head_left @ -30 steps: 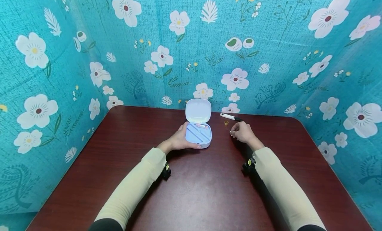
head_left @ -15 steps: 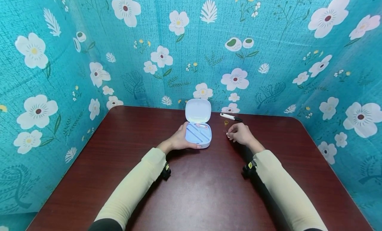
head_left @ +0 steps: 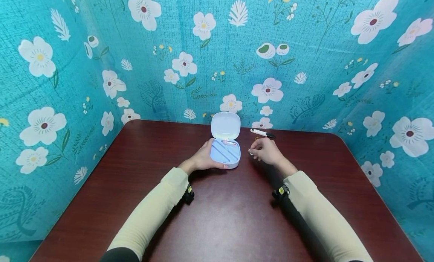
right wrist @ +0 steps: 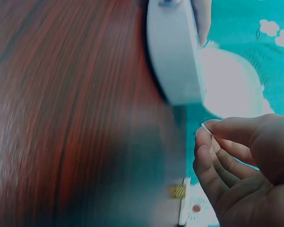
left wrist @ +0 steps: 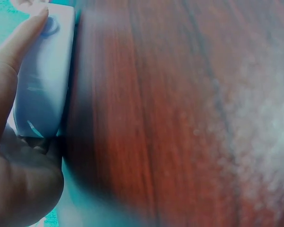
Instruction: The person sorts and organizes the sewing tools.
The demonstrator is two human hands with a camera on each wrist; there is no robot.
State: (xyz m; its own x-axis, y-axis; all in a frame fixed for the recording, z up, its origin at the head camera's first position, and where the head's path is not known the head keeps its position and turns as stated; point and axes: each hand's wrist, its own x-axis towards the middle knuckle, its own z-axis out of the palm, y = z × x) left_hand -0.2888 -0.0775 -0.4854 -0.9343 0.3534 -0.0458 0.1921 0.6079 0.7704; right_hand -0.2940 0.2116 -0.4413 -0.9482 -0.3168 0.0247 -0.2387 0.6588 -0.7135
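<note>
In the head view a light blue lidded box [head_left: 225, 153] stands on the table with its lid [head_left: 225, 125] upright at the back. Slanting dividers cross its inside, and a small white and pinkish item [head_left: 229, 143] lies in the rear compartment. My left hand [head_left: 202, 156] grips the box from the left, thumb along its front wall. To the right of the box, my right hand [head_left: 265, 151] pinches a small white thing [right wrist: 207, 127] between thumb and forefinger, just above the table; its kind is too small to tell.
Behind my right hand lies a white marker pen [head_left: 259, 132] with a black end. A gold ring [right wrist: 179, 191] stands near the pen, mostly hidden by the hand in the head view. A flowered turquoise cloth [head_left: 203, 66] hangs around the dark red table [head_left: 223, 217].
My right hand has moved left toward the box with the small white thing pinched in it, and now covers most of the gold ring. The left hand and box have stayed put.
</note>
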